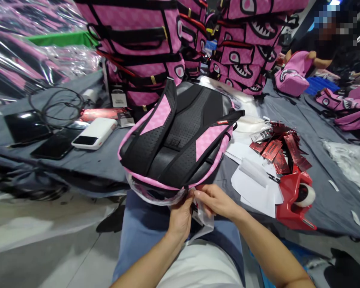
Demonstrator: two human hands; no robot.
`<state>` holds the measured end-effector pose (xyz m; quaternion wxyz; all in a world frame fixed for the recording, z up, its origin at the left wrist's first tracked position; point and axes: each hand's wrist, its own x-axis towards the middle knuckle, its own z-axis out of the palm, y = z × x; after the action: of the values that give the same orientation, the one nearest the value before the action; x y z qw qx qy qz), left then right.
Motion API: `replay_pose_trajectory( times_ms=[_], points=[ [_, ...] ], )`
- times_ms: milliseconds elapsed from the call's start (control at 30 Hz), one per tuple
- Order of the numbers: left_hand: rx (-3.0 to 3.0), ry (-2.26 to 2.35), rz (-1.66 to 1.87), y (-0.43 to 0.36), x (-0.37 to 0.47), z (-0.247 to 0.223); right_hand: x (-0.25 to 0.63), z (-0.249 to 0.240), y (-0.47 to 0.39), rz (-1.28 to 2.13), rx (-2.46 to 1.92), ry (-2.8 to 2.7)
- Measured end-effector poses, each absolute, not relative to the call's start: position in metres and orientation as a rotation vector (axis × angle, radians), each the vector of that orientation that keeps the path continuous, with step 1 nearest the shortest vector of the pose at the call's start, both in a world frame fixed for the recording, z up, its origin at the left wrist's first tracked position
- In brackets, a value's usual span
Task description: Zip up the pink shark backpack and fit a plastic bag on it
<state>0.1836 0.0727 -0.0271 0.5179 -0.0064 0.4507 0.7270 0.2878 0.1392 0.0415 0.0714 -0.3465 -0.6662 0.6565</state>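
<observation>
A black and pink backpack (pixel 183 120) lies on the grey-covered table, its padded back and shoulder straps facing up. Its pink-trimmed near end is toward me, at the table edge above my lap. Clear plastic (pixel 156 197) shows under that end. My left hand (pixel 181 218) is closed right at this end, thumb up; what its fingers hold is hidden. Beside it, fingertips almost meeting, my right hand (pixel 214 200) pinches a thin white wrapping sheet (pixel 206 224), which hangs down between both hands. A small pale tag and something dark show partly behind the sheet.
Right of the backpack are white papers (pixel 255 184), red shiny tags (pixel 280 148) and a red tape dispenser (pixel 297 200). To the left lie a white power bank (pixel 94 133), a black phone (pixel 52 143) and cables. Stacked pink bags (pixel 138 36) stand behind; another person handles a pink bag (pixel 292 76).
</observation>
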Motion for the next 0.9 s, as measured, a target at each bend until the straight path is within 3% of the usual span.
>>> replay_pose_trajectory(
  times_ms=[133,200,300,400,467,533,667,767,900],
  points=[
    [0.072,1.077,1.694,0.070,0.181,-0.028,0.281,0.046,0.149,2.065,-0.954,-2.166],
    [0.152,1.069,1.640,0.056,0.177,-0.030,0.283,0.049,0.144,1.612,-1.056,-2.307],
    [0.549,1.281,1.584,0.018,0.160,-0.036,0.290,0.046,0.121,0.628,-1.061,-2.308],
    [1.423,1.804,1.680,-0.011,0.128,-0.038,0.283,0.027,0.090,0.309,-0.829,-2.394],
    [2.112,2.064,1.661,-0.010,0.105,-0.034,0.271,0.009,0.074,0.488,-0.944,-2.459],
    [2.568,2.145,1.505,0.006,0.087,-0.030,0.257,-0.006,0.065,1.007,-1.229,-2.305],
    [2.749,2.010,1.390,0.040,0.075,-0.030,0.238,-0.019,0.059,2.031,-1.270,-1.601],
    [2.740,1.904,1.427,0.046,0.076,-0.034,0.229,-0.015,0.058,2.210,-1.192,-1.005],
    [2.668,1.806,1.421,0.041,0.076,-0.030,0.215,0.000,0.062,2.115,-1.213,-0.574]
  ],
)
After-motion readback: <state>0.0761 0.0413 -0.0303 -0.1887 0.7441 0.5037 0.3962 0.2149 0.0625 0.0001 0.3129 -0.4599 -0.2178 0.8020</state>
